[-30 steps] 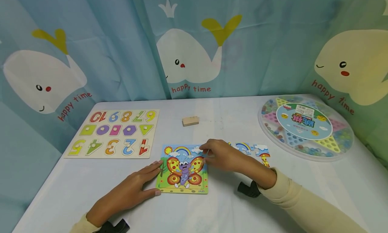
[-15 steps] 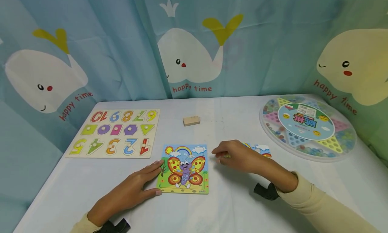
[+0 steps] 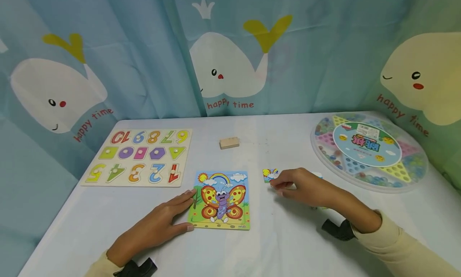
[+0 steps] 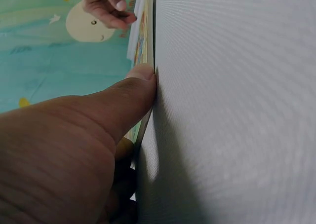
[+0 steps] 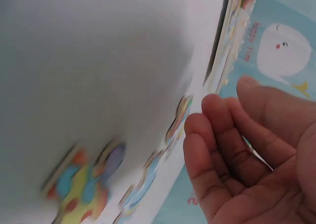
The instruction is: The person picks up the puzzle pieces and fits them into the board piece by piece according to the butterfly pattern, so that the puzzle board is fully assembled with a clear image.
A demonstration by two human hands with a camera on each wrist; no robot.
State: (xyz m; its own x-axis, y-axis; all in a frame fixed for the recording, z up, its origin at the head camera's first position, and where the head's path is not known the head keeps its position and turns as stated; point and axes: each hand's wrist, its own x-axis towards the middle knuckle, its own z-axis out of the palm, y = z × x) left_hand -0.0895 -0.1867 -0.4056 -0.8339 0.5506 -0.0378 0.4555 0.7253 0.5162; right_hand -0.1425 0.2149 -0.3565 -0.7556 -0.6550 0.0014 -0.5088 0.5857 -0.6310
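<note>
The butterfly picture puzzle board (image 3: 220, 219) lies flat at the front middle of the table. My left hand (image 3: 160, 221) rests at its left side, fingers and thumb extended, with the thumb (image 4: 131, 93) on the board's edge in the left wrist view. To the board's right, my right hand (image 3: 306, 187) is above several loose puzzle pieces, its fingertips right by a sun-and-rainbow piece (image 3: 268, 174). In the right wrist view its fingers (image 5: 202, 155) are loosely bent, thumb apart, with nothing between them. A yellow spotted piece (image 5: 81, 194) lies below. The hand hides most pieces in the head view.
A number and shape peg board (image 3: 137, 161) lies at the back left. Behind the butterfly board sits a small wooden block (image 3: 229, 143). A round marble board game (image 3: 367, 153) in a clear case occupies the back right. A whale-print curtain (image 3: 162, 61) hangs behind the table.
My right hand has moved right, from the butterfly board's upper right corner to the loose pieces, uncovering the sun-and-rainbow piece. My left hand has stayed at the board's left side.
</note>
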